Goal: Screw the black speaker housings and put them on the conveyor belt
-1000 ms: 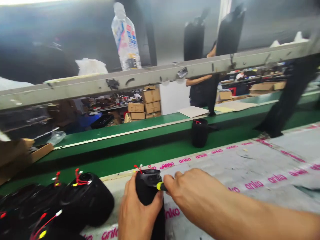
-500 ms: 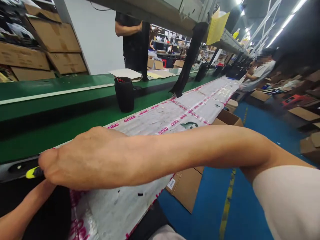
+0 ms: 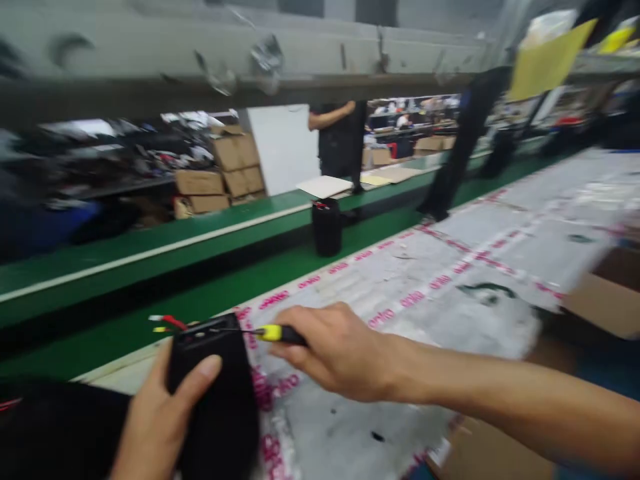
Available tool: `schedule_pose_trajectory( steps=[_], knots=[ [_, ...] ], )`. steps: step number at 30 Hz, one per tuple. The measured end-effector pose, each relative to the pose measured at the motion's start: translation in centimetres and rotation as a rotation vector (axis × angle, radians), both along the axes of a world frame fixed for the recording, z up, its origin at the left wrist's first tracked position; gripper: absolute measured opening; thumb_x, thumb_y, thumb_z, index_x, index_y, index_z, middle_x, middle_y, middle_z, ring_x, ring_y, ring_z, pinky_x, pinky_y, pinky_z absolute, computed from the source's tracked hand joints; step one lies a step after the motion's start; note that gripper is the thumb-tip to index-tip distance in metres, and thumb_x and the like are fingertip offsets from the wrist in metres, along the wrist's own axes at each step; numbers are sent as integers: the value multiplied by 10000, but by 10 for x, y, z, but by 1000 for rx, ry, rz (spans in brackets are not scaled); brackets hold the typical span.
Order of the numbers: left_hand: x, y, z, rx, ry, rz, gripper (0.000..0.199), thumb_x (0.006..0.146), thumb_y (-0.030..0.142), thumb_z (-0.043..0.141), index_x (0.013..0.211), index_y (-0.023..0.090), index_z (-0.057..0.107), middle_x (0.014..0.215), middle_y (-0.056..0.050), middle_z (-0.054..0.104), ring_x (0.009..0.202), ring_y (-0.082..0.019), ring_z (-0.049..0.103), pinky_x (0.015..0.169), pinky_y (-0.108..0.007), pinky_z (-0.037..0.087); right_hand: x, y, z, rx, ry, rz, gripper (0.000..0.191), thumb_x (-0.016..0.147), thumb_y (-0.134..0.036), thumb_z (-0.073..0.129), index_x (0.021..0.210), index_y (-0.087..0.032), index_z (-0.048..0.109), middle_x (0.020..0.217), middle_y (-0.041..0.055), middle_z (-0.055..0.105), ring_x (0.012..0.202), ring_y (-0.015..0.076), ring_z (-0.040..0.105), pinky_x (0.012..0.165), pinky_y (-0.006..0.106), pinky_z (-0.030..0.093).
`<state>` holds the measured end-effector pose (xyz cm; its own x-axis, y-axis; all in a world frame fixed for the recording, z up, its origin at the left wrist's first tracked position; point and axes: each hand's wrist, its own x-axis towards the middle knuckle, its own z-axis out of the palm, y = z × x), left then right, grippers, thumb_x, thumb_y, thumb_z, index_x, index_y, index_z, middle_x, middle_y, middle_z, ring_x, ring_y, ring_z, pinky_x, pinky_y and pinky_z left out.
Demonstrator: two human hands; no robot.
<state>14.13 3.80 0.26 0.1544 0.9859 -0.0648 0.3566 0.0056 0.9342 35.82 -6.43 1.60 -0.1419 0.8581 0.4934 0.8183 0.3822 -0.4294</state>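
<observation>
My left hand (image 3: 163,407) grips a black housing (image 3: 217,400) from the left, thumb across its front. Red and yellow wires with a white connector (image 3: 170,323) stick out at its top left. In my right hand (image 3: 340,350) is a screwdriver (image 3: 274,333) with a yellow and black handle, held nearly level. Its thin shaft points left and reaches the top end of the housing; whether the tip sits in a screw is too small to tell. Another black item (image 3: 60,427) lies at the lower left, partly out of view.
A similar black cylinder (image 3: 327,230) with red wires stands on the green conveyor (image 3: 280,273). Plastic sheeting with pink print (image 3: 350,360) covers the bench. Overhead runs a grey shelf beam (image 3: 150,80). Cardboard boxes (image 3: 607,293) are at the right. A person (image 3: 335,143) stands behind the conveyor.
The view has swung left. My right hand, earlier stretched across at the far left over the bench, now shows right of the housing with the screwdriver in plain sight. My left hand and the housing are now visible.
</observation>
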Motion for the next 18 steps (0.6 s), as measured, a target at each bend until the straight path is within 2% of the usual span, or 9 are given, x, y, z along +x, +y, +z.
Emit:
schedule_pose_trajectory(
  steps=[2, 4, 6, 8, 10, 14, 18],
  knots=[
    [-3, -8, 7, -11, -190, -28, 711, 663, 566, 747, 1261, 223, 573, 1085, -54, 737, 984, -298, 703, 788, -328, 578, 3, -1, -9, -104, 30, -53, 188, 1034, -360, 441, 1037, -203, 545, 841, 11, 667, 737, 183, 638, 656, 284, 409],
    [-3, -15, 10, -24, -345, -14, 741, 701, 530, 719, 1335, 212, 507, 1121, -63, 727, 1019, -299, 694, 869, -370, 571, 7, 3, -18, -136, 76, -110, 159, 1024, -327, 434, 1053, -218, 547, 793, -6, 646, 698, 184, 616, 639, 291, 405],
    [-3, -20, 10, 55, -419, 15, 809, 689, 509, 730, 1382, 200, 449, 1165, -75, 709, 1072, -301, 673, 925, -377, 553, 7, 9, -25, -146, 143, -145, 187, 1022, -339, 422, 1133, -230, 525, 776, -13, 636, 673, 187, 606, 616, 294, 409],
    [-4, -22, 8, 175, -414, 45, 889, 655, 489, 751, 1414, 193, 394, 1209, -84, 684, 1122, -297, 647, 975, -370, 525, 4, 13, -30, -155, 205, -141, 233, 1031, -360, 395, 1206, -240, 490, 751, -25, 635, 634, 185, 603, 604, 297, 428],
    [-4, -22, 5, 262, -359, 66, 930, 629, 448, 751, 1429, 191, 354, 1238, -91, 663, 1148, -290, 629, 1033, -388, 480, -1, 19, -34, -161, 238, -108, 239, 1034, -382, 385, 1199, -251, 498, 781, -15, 663, 641, 189, 629, 614, 302, 461],
    [-4, -20, 1, 308, -270, 85, 898, 613, 347, 678, 1426, 191, 328, 1235, -96, 655, 1172, -287, 612, 1067, -438, 436, -11, 34, -46, -87, 227, -37, 223, 1008, -389, 438, 1138, -250, 554, 899, 36, 720, 768, 231, 702, 693, 329, 531],
    [-9, -21, 0, 341, -264, 78, 845, 598, 329, 626, 1387, 166, 370, 1263, -119, 629, 1200, -295, 590, 1064, -430, 435, -11, 51, -67, -65, 172, 8, 215, 1002, -381, 449, 1123, -249, 568, 944, 49, 739, 795, 244, 721, 688, 337, 561]
  ],
)
